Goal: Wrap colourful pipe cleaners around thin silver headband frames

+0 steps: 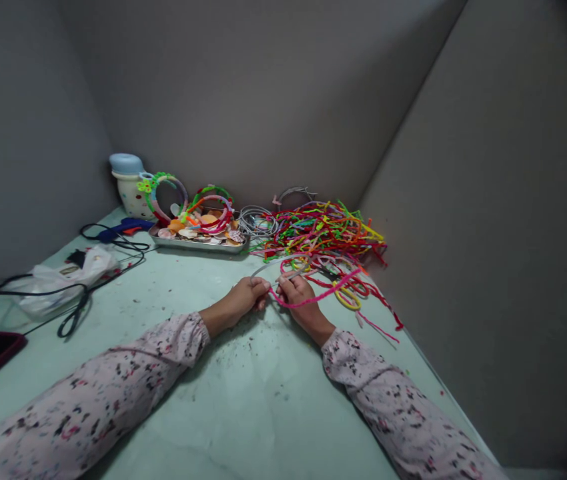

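Observation:
My left hand [246,295] and my right hand [299,298] meet on the pale green table [243,413], both with fingers closed. Between them they pinch a thin grey metal headband [278,261] that arcs away from me. A pink fuzzy cord [319,294] runs from my right hand's fingers out to the right, looping toward the pile. Just beyond my hands lies a tangled pile of coloured cords [324,235] in red, green, yellow and orange.
A metal tray [198,244] with finished wrapped headbands and small decorations stands at the back. A white jar with a blue lid [127,181], a blue glue gun [122,229], black cables [76,313], a plastic bag [58,280] and bare wire headbands [257,221] lie around. Grey partition walls enclose the table.

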The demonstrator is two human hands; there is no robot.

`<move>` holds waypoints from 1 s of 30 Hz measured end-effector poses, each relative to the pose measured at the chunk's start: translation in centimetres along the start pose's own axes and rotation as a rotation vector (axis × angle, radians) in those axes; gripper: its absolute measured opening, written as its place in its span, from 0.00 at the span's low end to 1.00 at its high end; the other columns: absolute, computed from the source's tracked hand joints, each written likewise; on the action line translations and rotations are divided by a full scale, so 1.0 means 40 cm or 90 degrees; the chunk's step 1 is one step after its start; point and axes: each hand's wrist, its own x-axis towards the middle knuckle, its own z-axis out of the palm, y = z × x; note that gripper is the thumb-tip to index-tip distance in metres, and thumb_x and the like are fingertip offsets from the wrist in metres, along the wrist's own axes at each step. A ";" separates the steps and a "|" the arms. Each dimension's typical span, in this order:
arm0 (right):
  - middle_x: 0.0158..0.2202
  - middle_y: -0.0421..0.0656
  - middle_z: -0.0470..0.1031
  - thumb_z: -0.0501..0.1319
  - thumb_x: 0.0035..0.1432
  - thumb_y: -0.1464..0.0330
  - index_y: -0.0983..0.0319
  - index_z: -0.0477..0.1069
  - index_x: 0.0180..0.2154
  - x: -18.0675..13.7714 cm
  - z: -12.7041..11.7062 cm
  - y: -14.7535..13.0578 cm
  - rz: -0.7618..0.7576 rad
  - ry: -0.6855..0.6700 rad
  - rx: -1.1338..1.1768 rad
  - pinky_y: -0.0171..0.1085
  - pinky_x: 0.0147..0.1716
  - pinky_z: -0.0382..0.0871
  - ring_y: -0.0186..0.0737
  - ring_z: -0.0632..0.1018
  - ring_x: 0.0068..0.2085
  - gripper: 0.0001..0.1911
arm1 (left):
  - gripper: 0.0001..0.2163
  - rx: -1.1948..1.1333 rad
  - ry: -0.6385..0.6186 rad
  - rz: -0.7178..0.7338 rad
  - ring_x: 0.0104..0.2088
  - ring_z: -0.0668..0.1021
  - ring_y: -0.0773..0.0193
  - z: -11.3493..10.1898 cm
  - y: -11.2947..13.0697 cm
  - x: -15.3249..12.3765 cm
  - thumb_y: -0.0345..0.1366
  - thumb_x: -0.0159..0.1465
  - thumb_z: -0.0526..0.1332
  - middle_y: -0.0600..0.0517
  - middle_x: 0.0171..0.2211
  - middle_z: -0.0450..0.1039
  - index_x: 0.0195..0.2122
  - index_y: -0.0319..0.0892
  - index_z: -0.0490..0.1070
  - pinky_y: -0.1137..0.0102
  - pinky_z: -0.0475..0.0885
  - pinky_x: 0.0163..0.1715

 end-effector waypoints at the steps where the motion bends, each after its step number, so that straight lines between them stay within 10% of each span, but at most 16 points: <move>1: 0.24 0.38 0.68 0.56 0.57 0.59 0.60 0.65 0.31 0.001 0.000 0.001 -0.003 0.001 -0.005 0.33 0.20 0.61 0.33 0.68 0.21 0.11 | 0.14 0.007 0.002 -0.001 0.16 0.62 0.72 0.000 0.000 0.000 0.45 0.59 0.56 0.56 0.15 0.63 0.23 0.40 0.64 0.73 0.53 0.18; 23: 0.21 0.37 0.67 0.56 0.58 0.58 0.60 0.66 0.28 0.001 -0.002 -0.005 0.008 0.041 -0.036 0.33 0.20 0.61 0.34 0.68 0.21 0.13 | 0.07 -0.067 0.019 0.017 0.18 0.64 0.71 0.014 0.034 -0.020 0.37 0.52 0.61 0.58 0.17 0.61 0.25 0.40 0.63 0.74 0.58 0.20; 30: 0.16 0.36 0.66 0.56 0.57 0.58 0.60 0.65 0.23 0.004 0.002 -0.005 0.025 0.045 -0.054 0.34 0.19 0.61 0.34 0.67 0.17 0.15 | 0.03 0.135 0.102 0.082 0.19 0.65 0.70 0.012 0.017 -0.018 0.34 0.54 0.58 0.58 0.17 0.63 0.26 0.41 0.65 0.74 0.58 0.21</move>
